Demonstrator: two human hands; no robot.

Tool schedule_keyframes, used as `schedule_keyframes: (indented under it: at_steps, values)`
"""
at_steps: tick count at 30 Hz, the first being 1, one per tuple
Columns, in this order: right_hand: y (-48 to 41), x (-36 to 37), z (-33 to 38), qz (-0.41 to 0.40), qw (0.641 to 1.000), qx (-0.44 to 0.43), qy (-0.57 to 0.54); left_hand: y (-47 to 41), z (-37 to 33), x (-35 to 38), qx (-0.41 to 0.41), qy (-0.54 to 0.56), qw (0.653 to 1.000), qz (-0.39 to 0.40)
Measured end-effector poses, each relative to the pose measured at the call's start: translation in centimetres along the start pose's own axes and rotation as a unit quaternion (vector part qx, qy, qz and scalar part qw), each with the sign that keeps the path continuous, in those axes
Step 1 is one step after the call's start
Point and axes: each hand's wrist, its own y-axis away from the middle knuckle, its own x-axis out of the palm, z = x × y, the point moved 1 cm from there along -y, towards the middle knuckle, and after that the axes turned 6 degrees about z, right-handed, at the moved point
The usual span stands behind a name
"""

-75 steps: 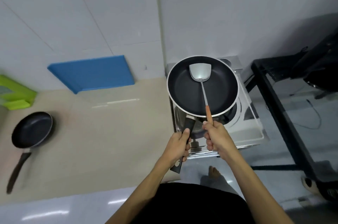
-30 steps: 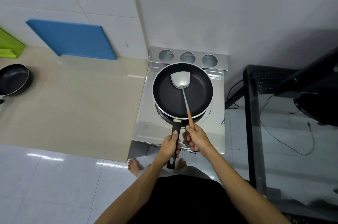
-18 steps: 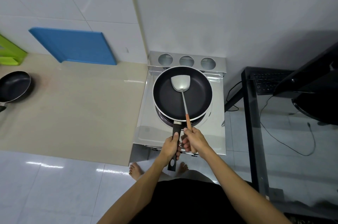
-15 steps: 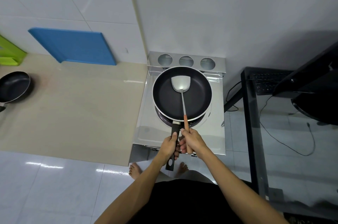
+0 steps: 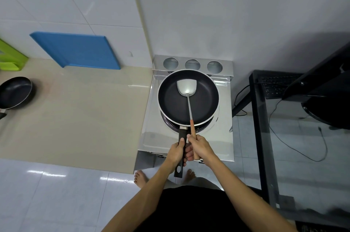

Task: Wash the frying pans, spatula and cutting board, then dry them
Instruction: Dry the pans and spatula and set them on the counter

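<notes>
Viewed from head height through one wide lens, steeply down on stove (image 5: 151, 137), counter (image 5: 85, 114) and floor (image 5: 56, 194); pan (image 5: 170, 99) near.

cool, even indoor light fills the wide-angle head view, sharp at the centre while the wall tiles (image 5: 66, 4) and black desk (image 5: 259, 118) bow toward the edges. glare streaks the glossy floor (image 5: 47, 173) and steel stove (image 5: 151, 137), a bright spot sits on the spatula (image 5: 186, 89) in the matte frying pan (image 5: 170, 99), and a soft shadow darkens the wall (image 5: 303, 46) at upper right.
</notes>
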Motion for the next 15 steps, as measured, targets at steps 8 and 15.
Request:
schedule_keyframes:
  at_steps: [8,15]
  values:
    - [0.7,-1.0,-0.5,0.003,1.0,0.0,0.024,-0.2,0.4,-0.4,-0.005,0.004,1.0,0.009]
    - [0.5,-3.7,-2.5,-0.069,0.996,0.037,0.051,-0.1,1.4,-1.6,-0.003,0.001,1.0,-0.009]
